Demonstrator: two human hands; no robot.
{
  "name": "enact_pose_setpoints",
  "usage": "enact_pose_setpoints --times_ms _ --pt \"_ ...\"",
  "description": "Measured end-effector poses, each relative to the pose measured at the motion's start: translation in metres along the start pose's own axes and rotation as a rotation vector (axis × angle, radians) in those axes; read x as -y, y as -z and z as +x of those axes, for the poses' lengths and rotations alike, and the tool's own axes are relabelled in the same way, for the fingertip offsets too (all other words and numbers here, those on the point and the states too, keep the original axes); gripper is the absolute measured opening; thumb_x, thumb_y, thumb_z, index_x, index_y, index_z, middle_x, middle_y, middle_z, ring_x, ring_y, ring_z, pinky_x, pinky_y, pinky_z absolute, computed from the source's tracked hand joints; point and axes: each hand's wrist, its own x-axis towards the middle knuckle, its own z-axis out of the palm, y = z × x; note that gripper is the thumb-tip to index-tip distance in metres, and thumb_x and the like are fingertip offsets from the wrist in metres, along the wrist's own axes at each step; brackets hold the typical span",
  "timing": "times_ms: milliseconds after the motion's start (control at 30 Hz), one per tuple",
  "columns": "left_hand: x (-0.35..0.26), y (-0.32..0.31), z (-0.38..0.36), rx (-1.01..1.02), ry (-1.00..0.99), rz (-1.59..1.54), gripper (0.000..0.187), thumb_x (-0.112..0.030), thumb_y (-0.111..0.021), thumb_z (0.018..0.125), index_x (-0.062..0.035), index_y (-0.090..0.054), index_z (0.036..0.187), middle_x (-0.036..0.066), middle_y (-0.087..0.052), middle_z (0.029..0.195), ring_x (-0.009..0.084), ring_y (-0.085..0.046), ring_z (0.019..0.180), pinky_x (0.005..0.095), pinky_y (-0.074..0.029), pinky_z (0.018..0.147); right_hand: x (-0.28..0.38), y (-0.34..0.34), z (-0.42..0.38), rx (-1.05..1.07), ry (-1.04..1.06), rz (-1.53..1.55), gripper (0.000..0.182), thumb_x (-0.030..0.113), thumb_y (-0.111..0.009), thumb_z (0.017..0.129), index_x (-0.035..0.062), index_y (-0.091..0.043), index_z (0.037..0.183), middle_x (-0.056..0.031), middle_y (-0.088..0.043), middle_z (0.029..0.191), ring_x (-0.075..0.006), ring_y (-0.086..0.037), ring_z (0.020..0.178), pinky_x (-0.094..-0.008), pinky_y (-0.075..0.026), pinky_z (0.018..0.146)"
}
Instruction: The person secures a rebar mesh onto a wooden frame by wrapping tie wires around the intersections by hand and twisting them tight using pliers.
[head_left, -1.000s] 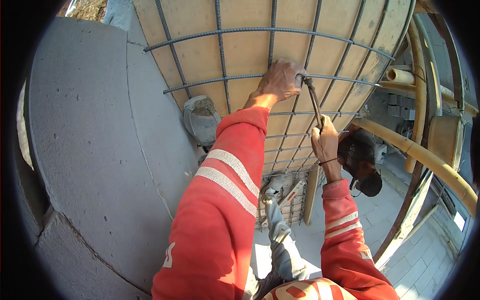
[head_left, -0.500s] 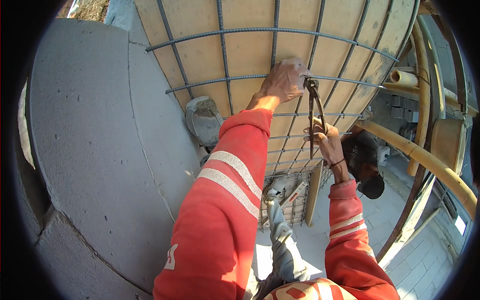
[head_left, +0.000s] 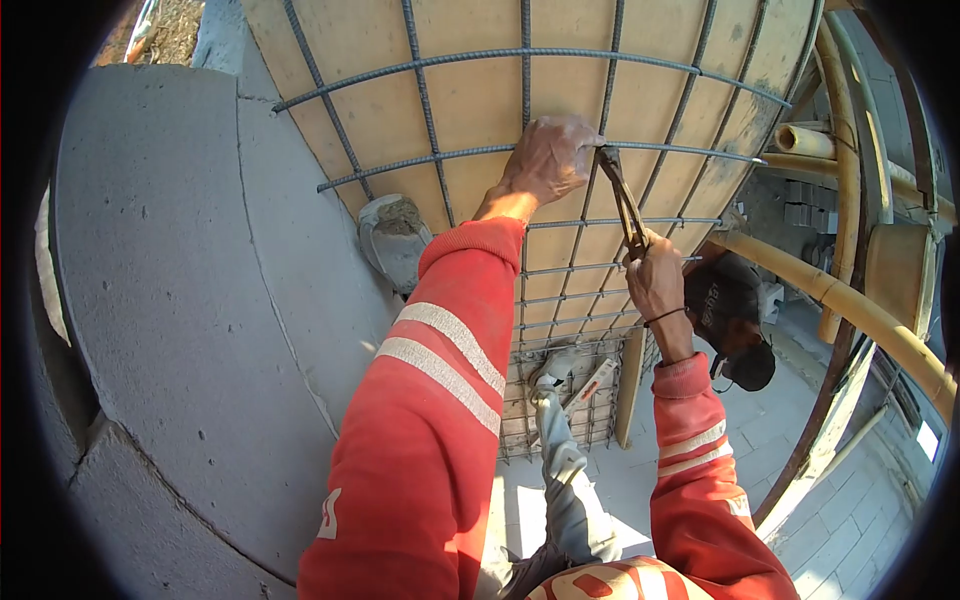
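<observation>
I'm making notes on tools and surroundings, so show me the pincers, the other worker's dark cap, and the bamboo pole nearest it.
Pincers (head_left: 615, 175): head view, just below their gripping end.
Dark cap (head_left: 752, 367): head view, crown.
Bamboo pole (head_left: 840, 292): head view, mid-length.

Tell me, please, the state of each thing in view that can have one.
Rebar grid: bars crossed, ends exposed
Pincers: handles nearly together
Right hand: closed around handles
Left hand: curled at a bar, grip hidden
Co-worker: bent forward
Bamboo pole: slanting
</observation>
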Motion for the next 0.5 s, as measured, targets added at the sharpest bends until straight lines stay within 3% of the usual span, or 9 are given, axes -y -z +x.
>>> enact_pose_setpoints --times_ms 133,167,300,367,433,500 --pt "-0.001 -0.004 -0.001 -0.015 0.037 -0.008 0.02 0.0 -0.061 0.082 -0.0048 -0.075 0.094 0.014 -0.073 0.092 0.0356 -0.069 0.083 0.043 -0.056 0.077 -0.041 -0.038 0.012 -0.083 0.023 0.213 0.015 0.002 -0.05 0.076 -0.0036 -0.061 0.085 -0.0276 -0.059 0.068 -0.0468 -0.062 0.067 -0.0489 -0.049 0.063" --pt "0.0 -0.003 0.0 0.006 0.051 -0.004 0.02 0.0 -0.061 0.082 -0.0051 -0.076 0.095 0.015 -0.073 0.092 0.0356 -0.069 0.083 0.0433 -0.056 0.077 -0.047 -0.041 0.019 -0.056 -0.011 0.297 0.016 0.004 -0.049 0.074 -0.0029 -0.06 0.083 -0.0235 -0.058 0.065 -0.0417 -0.06 0.06 -0.0456 -0.048 0.061" --pt "-0.001 0.002 0.001 0.031 0.01 0.022 0.02 0.0 -0.061 0.081 -0.0057 -0.076 0.093 0.015 -0.072 0.092 0.0356 -0.069 0.084 0.0436 -0.056 0.077 -0.05 -0.041 0.024 -0.065 0.009 0.291 0.013 0.004 -0.051 0.076 -0.0018 -0.059 0.083 -0.021 -0.057 0.063 -0.0368 -0.061 0.059 -0.043 -0.048 0.059" --pt "0.003 0.0 -0.001 0.015 -0.026 0.03 0.02 0.001 -0.06 0.081 -0.0058 -0.075 0.093 0.014 -0.072 0.092 0.0354 -0.069 0.084 0.0434 -0.057 0.076 -0.029 -0.044 0.009 -0.111 0.048 0.321 0.015 0.008 -0.064 0.079 0.001 -0.056 0.09 -0.015 -0.059 0.061 -0.0275 -0.059 0.054 -0.0389 -0.047 0.057" --pt "0.006 -0.001 0.0 -0.001 -0.058 0.042 0.021 0.002 -0.06 0.08 -0.0058 -0.075 0.093 0.013 -0.072 0.092 0.0351 -0.069 0.083 0.0432 -0.057 0.076 -0.008 -0.046 -0.003 -0.08 0.001 0.332 0.032 0.013 -0.078 0.08 0.004 -0.052 0.097 -0.0082 -0.063 0.063 -0.0158 -0.057 0.051 -0.0334 -0.047 0.054" --pt "0.006 0.0 -0.001 -0.021 -0.103 0.022 0.023 0.003 -0.058 0.079 -0.0059 -0.074 0.093 0.011 -0.073 0.094 0.0342 -0.069 0.083 0.0424 -0.058 0.075 0.002 -0.05 -0.009 0.018 -0.108 0.547 0.033 0.014 -0.079 0.081 0.0058 -0.052 0.097 -0.0023 -0.057 0.065 -0.0123 -0.055 0.053 -0.0284 -0.044 0.051"
